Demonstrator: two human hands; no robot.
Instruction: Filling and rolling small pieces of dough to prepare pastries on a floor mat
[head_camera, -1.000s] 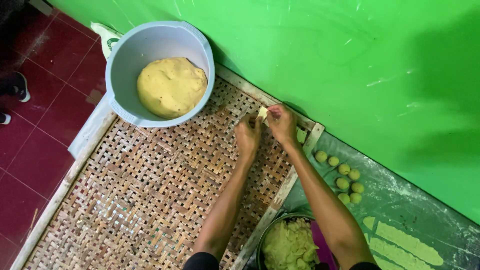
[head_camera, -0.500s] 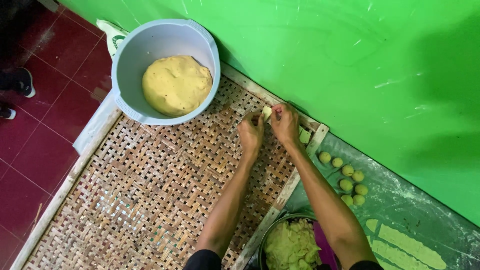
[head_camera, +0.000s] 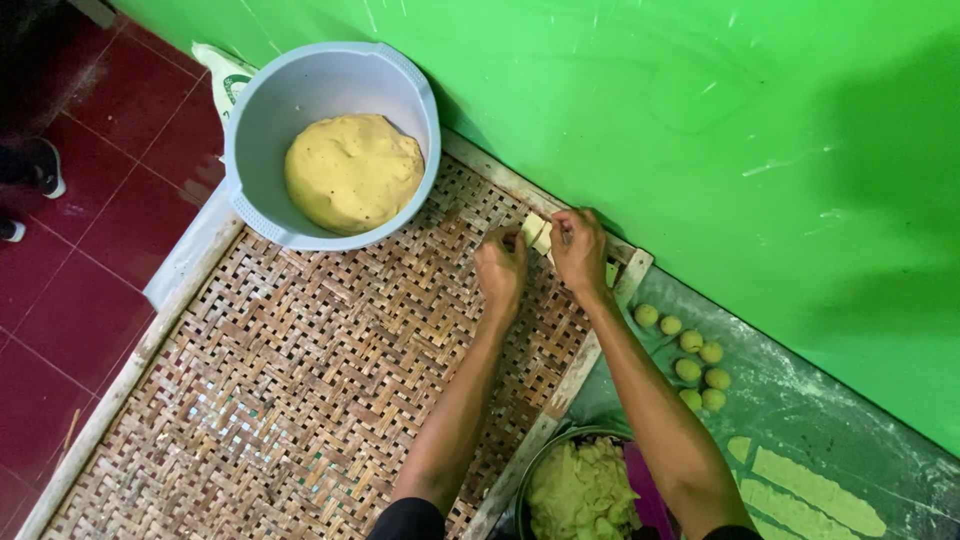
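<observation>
Both my hands reach to the far right corner of a woven bamboo tray (head_camera: 300, 400). My left hand (head_camera: 501, 268) and my right hand (head_camera: 579, 250) pinch a small pale yellow strip of dough (head_camera: 536, 232) between their fingertips, just above the tray's weave. A second pale piece (head_camera: 611, 273) lies by the tray's wooden frame, right of my right hand. A grey plastic basin (head_camera: 330, 85) with a large yellow lump of dough (head_camera: 353, 172) rests on the tray's far left corner.
A green wall (head_camera: 700, 120) runs along the tray's far side. Right of the tray, several small greenish dough balls (head_camera: 690, 355) and flat dough strips (head_camera: 815, 490) lie on a floured sheet. A metal bowl (head_camera: 583, 490) of shredded pale dough sits near me. Red floor tiles (head_camera: 70, 300) lie left.
The view has drifted slightly, so everything sits a little lower in frame. My hands stay at the tray's far corner, still working the same dough strip.
</observation>
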